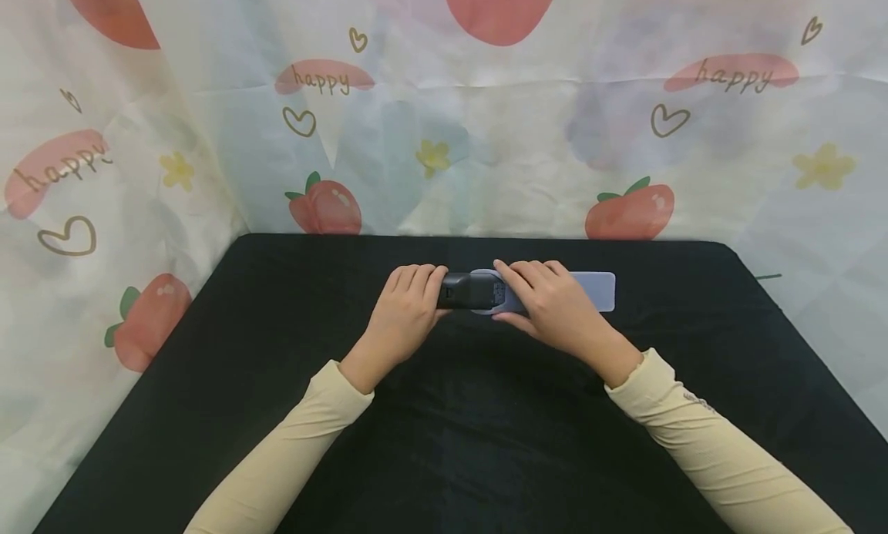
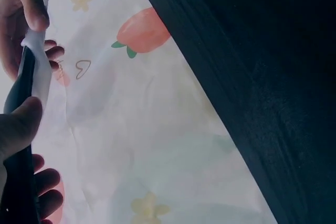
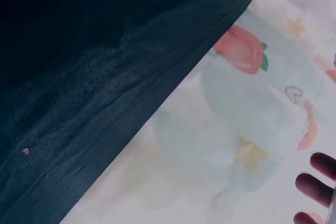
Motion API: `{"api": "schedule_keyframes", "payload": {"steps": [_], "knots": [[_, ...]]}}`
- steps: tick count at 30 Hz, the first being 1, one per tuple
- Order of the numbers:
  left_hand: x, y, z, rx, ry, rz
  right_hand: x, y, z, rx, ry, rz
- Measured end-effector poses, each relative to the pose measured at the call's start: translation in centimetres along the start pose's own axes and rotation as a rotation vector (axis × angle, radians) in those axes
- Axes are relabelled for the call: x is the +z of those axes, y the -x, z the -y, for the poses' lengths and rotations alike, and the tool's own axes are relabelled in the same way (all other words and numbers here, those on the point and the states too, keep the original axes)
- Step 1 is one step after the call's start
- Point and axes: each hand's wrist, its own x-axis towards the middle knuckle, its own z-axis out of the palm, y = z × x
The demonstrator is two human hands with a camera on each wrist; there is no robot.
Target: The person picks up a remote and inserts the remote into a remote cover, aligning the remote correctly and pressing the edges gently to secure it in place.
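Note:
Near the far part of the table, my left hand [image 1: 407, 310] grips one end of a black remote control [image 1: 468, 290], its back with a small latch and printed label facing up. A lavender sleeve [image 1: 598, 290] overlaps the remote's other end and stretches off to the right. My right hand [image 1: 558, 310] holds that sleeve near its opening, thumb on the near side and fingers over the far side. The left wrist view shows the remote edge-on, with the pale sleeve [image 2: 42, 80] around its tip. Only fingertips [image 3: 314, 188] of the right hand enter the right wrist view.
A black cloth [image 1: 444, 441] covers the table. Behind it and to the left hangs a pale curtain [image 1: 486, 164] printed with fruit, hearts and flowers. The table's far edge lies a short way beyond the hands.

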Motion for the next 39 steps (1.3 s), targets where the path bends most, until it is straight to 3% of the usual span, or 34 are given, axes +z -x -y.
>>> {"api": "schedule_keyframes", "payload": {"steps": [6, 12, 20, 28, 31, 36, 39], "knots": [[-0.1, 0.2, 0.0, -0.032, 0.01, -0.048, -0.2, 0.0, -0.1, 0.03, 0.04, -0.033], [-0.2, 0.2, 0.1, -0.006, 0.024, -0.057, -0.2, 0.1, -0.1, 0.005, 0.008, -0.04], [-0.3, 0.1, 0.1, 0.012, 0.067, -0.018, -0.2, 0.0, -0.2, -0.015, -0.023, -0.029], [-0.1, 0.1, 1.1, -0.025, 0.16, 0.07, -0.3, 0.0, -1.1, 0.052, 0.012, 0.007], [-0.3, 0.2, 1.3, -0.042, 0.183, 0.07, -0.4, 0.2, -1.5, 0.027, -0.007, -0.083], [-0.9, 0.0, 1.3, -0.069, 0.221, 0.035, 0.0, 0.2, -1.1, -0.172, -0.05, -0.442], [-1.2, -0.1, 1.2, -0.067, 0.232, 0.007, 0.4, 0.1, -0.9, -0.255, -0.037, -0.559]]}}
